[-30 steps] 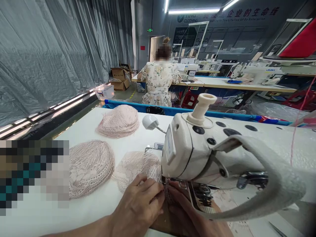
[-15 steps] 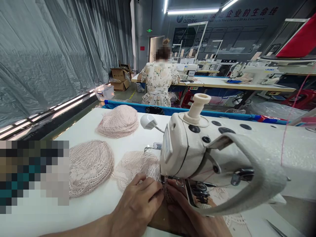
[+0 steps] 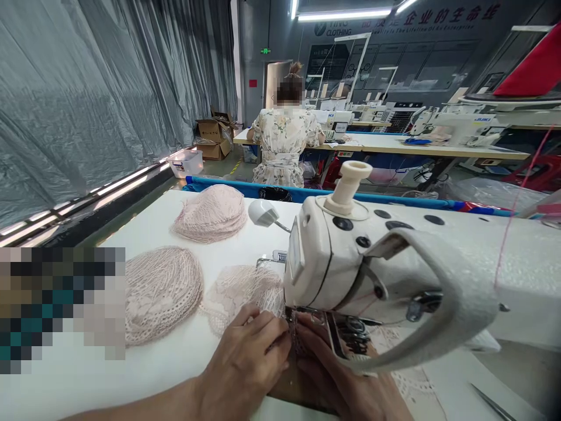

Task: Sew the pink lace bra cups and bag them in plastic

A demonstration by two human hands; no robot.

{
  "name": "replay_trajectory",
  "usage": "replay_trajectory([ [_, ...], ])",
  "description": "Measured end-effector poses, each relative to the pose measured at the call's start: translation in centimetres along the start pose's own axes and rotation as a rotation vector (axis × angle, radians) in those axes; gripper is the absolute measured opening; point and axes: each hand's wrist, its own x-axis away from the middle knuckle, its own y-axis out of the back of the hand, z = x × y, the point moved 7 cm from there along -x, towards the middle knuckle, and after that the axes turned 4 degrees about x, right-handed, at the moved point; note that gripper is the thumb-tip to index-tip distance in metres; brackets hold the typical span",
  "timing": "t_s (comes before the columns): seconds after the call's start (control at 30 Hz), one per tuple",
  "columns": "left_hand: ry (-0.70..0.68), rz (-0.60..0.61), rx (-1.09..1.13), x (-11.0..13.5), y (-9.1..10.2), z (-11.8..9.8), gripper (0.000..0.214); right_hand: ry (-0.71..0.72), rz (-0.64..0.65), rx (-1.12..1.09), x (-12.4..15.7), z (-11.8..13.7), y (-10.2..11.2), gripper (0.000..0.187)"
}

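My left hand (image 3: 245, 365) lies on the white table (image 3: 144, 374) just left of the sewing machine (image 3: 372, 269), fingers curled and pressing a piece of pink lace (image 3: 239, 295) toward the needle. Under the machine head my right hand (image 3: 346, 383) is beside it, fingers bent on the same lace, partly hidden by the machine's arm. The needle area is in shadow.
Two stacks of pink lace pieces lie left of the machine, one near (image 3: 162, 292), one farther back (image 3: 213, 213). A small lamp (image 3: 263, 213) sticks out behind the machine. A person in a floral dress (image 3: 283, 146) stands at another table with sewing machines beyond. Plastic sheeting hangs at left.
Both hands stay on the lace at the needle. The view has shifted slightly; the machine appears a little lower and to the left.
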Motion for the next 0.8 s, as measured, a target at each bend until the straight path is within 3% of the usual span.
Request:
replay_trajectory([
  [0.37, 0.036, 0.009, 0.042, 0.0, 0.3, 0.2, 0.01, -0.001, -0.096, -0.014, -0.7, 0.1, 1.1, 0.041],
  [0.5, 0.034, 0.016, 0.035, 0.1, 0.3, 0.2, 0.01, -0.013, -0.026, -0.05, -0.4, 0.0, 0.5, 0.038],
  [0.6, 0.044, 0.055, 0.036, 0.4, -0.1, 0.4, 0.016, -0.014, 0.003, -0.064, -0.1, -0.2, 0.1, 0.037],
  [0.8, 0.053, 0.069, 0.039, 0.6, -0.4, 0.5, 0.023, 0.042, -0.076, 0.015, -0.2, 0.1, 0.3, 0.038],
])
